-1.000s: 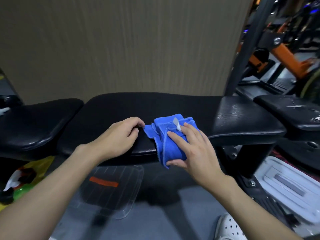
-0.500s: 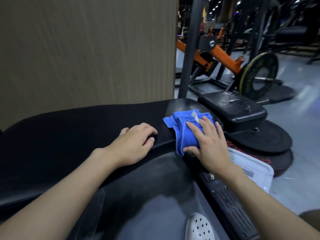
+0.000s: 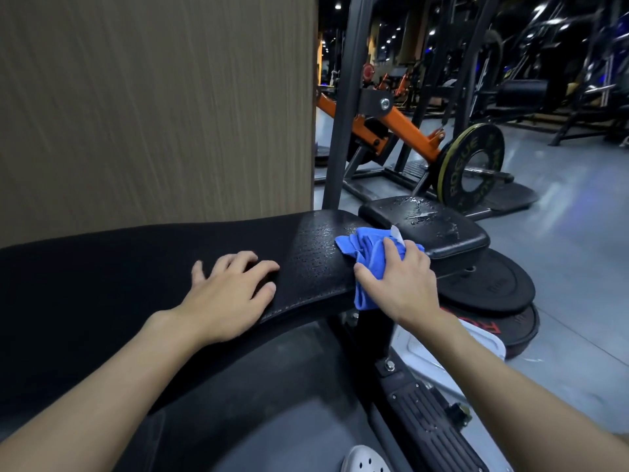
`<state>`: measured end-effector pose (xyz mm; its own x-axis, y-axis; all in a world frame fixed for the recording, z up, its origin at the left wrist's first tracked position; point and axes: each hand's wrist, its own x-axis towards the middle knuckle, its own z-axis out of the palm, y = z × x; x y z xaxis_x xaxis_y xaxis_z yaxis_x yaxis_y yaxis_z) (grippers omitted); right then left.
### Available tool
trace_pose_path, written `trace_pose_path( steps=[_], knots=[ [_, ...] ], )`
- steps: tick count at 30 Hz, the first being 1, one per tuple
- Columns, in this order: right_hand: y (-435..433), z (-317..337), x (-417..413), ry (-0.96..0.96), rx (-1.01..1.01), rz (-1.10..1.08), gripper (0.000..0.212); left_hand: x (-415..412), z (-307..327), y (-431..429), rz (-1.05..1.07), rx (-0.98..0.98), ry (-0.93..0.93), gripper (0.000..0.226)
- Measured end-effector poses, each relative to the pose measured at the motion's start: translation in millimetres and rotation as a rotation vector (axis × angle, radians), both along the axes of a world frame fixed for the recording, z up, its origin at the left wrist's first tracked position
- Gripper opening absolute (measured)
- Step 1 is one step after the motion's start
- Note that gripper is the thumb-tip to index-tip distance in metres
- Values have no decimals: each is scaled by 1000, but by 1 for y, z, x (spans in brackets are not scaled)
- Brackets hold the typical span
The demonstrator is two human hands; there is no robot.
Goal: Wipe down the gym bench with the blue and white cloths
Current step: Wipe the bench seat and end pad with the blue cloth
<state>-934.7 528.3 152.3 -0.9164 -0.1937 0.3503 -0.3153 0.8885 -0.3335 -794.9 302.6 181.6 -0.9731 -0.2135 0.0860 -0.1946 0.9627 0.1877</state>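
Wood-grain wall (image 3: 153, 114) behind; our left hand (image 3: 228, 294) rests spread on the bench (image 3: 102, 284), our right hand (image 3: 405, 284) presses the blue cloth (image 3: 360, 253) onto its wet end.

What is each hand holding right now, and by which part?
Right hand presses the blue cloth from above onto the bench end; left hand holds nothing.

One head-worn wide-angle view, facing forward and down, close above the bench (image 3: 316, 260) end, wall (image 3: 153, 114) filling the upper left, floor (image 3: 561, 250) receding at right, lines bowed near edges
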Motion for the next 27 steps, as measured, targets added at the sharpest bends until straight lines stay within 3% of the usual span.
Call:
trace_pose_path(
  steps=[3,9,13,18,27],
  knots=[
    [-6,11,-18,-13,118,-37,59,-10,-7,0,25,-34,-114,49],
    [-21,42,-59,-188,298,131,62,-8,-6,2,33,-48,-117,51],
    [-17,37,-61,-145,378,173,56,-12,3,-15,-3,-42,-66,52],
    [-35,41,-89,-155,458,228,66,-37,7,-58,115,-44,-46,50],
    [-102,53,-155,-263,502,331,87,-55,11,-108,5,-66,123,42]
  ],
)
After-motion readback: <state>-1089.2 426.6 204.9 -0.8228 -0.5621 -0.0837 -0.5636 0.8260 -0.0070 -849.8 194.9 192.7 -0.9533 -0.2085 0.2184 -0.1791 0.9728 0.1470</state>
